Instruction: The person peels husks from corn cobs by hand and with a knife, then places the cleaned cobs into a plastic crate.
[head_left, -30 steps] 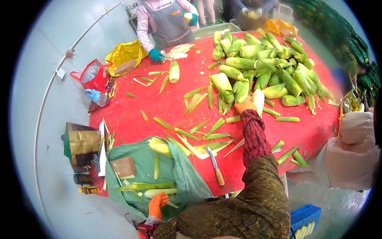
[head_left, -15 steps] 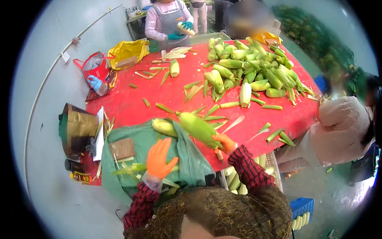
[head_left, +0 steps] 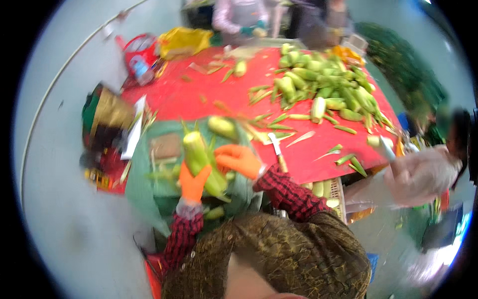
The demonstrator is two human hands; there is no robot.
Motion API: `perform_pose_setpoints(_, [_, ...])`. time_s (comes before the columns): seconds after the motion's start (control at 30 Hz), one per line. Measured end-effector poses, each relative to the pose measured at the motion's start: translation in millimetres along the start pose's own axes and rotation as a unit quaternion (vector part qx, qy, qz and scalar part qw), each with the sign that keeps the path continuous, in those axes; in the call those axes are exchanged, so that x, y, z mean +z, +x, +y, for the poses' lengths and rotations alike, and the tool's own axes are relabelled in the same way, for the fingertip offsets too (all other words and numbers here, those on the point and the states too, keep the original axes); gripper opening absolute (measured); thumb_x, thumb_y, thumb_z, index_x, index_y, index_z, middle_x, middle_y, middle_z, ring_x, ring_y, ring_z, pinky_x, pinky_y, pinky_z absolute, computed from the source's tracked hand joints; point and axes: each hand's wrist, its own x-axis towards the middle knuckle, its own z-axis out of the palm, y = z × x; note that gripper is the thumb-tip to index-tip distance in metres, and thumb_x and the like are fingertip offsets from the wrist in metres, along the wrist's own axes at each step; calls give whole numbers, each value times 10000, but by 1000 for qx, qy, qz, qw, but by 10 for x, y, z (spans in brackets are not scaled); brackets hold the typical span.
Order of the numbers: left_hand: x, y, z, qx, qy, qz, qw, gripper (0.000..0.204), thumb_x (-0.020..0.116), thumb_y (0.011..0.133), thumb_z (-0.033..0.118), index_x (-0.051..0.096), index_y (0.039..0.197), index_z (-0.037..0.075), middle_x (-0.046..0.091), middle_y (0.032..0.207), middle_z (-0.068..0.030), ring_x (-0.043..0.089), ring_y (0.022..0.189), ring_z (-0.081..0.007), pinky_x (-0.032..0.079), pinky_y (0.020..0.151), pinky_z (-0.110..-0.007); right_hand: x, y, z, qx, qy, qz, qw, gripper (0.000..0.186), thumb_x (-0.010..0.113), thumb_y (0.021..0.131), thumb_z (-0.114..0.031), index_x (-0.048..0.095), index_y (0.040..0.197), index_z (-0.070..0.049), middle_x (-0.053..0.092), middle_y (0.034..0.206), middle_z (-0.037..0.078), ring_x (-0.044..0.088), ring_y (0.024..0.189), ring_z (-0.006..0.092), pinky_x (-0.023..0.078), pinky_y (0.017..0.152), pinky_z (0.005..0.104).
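Observation:
An ear of corn in its green husk [head_left: 198, 153] stands tilted over the green sack, its pale end pointing away from me. My left hand [head_left: 193, 183], in an orange glove, is closed around its left side. My right hand [head_left: 238, 160], gloved alike, is closed at the ear's right side, with its fingertips on a loose husk leaf; motion smears the exact grip. Another ear of corn [head_left: 222, 128] lies just beyond on the green sack [head_left: 142, 192]. To the right of my right hand, a knife [head_left: 274, 143] rests on the red table.
A big pile of corn [head_left: 318, 82] covers the far right of the red table [head_left: 174, 99]. Loose husk pieces [head_left: 351, 162] lie about. A crate [head_left: 336, 194] with corn stands below the near edge. Co-workers [head_left: 241, 20] are at the far side and to the right [head_left: 413, 172].
The corn has come from the right to over the sack, turned upright, and my left hand has taken hold of it. My right hand has moved left with it. The knife on the table is now uncovered.

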Motion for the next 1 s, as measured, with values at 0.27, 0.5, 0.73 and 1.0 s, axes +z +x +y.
perform_pose_setpoints(0.27, [-99,-199,-22,15,38,85,996,579,755,690,147,496,1191,15,591,1083,-83,565,976,-165,454,850,-310,128,64,-129,-8,-41,-11,999,180,635,847,-173,615,893,0,620,754,37,574,652,93,467,588,238])
perform_pose_setpoints(0.5, [-20,-302,144,76,208,130,966,708,788,633,194,471,1241,20,595,1114,-119,578,1025,-198,452,875,-325,205,299,-329,35,-114,-77,990,246,629,848,-266,602,814,-24,596,669,29,551,563,96,438,520,226])
perform_pose_setpoints(0.73, [-58,-258,22,156,363,146,907,775,795,595,225,453,1261,23,591,1092,-170,585,993,-313,461,842,-385,115,318,-351,70,-115,-94,986,275,601,858,-283,595,786,-17,576,664,26,535,550,98,427,501,232])
perform_pose_setpoints(1.0, [67,-280,36,129,339,159,918,775,797,595,241,456,1256,22,596,1091,-160,591,987,-288,461,844,-367,108,275,-253,21,-66,-73,995,232,552,892,-245,589,788,-41,604,653,48,562,545,115,448,515,236])
